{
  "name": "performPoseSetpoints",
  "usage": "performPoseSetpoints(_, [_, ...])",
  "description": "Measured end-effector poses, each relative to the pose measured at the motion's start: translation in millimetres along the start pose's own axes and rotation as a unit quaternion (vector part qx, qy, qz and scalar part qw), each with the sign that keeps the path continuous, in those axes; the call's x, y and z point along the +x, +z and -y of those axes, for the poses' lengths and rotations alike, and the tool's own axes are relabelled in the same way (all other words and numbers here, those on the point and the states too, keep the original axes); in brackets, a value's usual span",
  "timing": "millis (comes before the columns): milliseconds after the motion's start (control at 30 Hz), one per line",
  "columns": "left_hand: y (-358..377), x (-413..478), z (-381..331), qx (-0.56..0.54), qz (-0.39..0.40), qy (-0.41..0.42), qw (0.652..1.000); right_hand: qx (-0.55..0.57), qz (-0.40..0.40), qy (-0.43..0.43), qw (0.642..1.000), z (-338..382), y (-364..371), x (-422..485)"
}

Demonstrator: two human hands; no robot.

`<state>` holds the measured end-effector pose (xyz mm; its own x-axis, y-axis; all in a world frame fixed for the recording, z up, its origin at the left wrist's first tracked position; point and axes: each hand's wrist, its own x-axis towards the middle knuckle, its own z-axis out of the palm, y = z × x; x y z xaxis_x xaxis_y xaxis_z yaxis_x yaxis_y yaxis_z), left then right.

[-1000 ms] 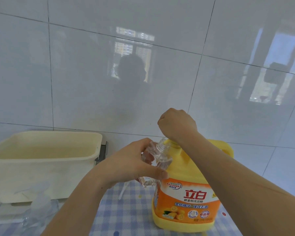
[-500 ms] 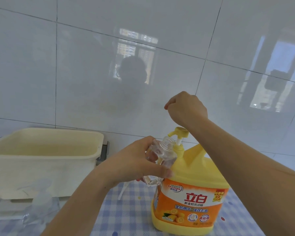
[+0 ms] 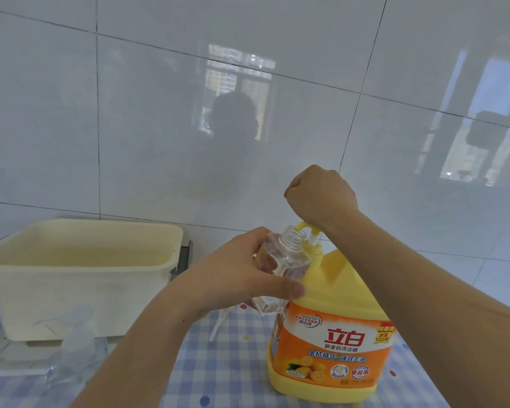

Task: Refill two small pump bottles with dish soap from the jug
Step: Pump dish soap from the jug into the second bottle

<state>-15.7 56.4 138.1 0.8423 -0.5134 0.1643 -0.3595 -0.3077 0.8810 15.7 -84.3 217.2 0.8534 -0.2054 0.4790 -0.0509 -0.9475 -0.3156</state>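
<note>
Under the right hand (image 3: 321, 198), curled in a fist: yellow plastic pump head (image 3: 306, 227) of the yellow-and-orange soap jug (image 3: 333, 334).
Just left, left hand (image 3: 233, 275) gripping a tilted small clear plastic bottle (image 3: 280, 260), open neck at the spout; beyond, cream plastic tub (image 3: 71, 275).

Bottle (image 3: 280, 262) left of jug (image 3: 333, 334) on cloth (image 3: 218, 363); tub (image 3: 80, 275) farther left.

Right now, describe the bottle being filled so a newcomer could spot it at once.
Find the big yellow jug on the checked cloth. At its left shoulder the left hand grips a small clear bottle, tilted, its open threaded neck at the jug's pump spout. The other clear bottle, blurred at lower left, is in no hand.
</note>
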Motion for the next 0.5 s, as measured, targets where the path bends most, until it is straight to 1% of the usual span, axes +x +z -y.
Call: performPoseSetpoints(500, [-1, 5, 12, 0.026, 0.027, -0.021, 0.999, 0.001, 0.063, 0.019, 0.998, -4, 13, -15])
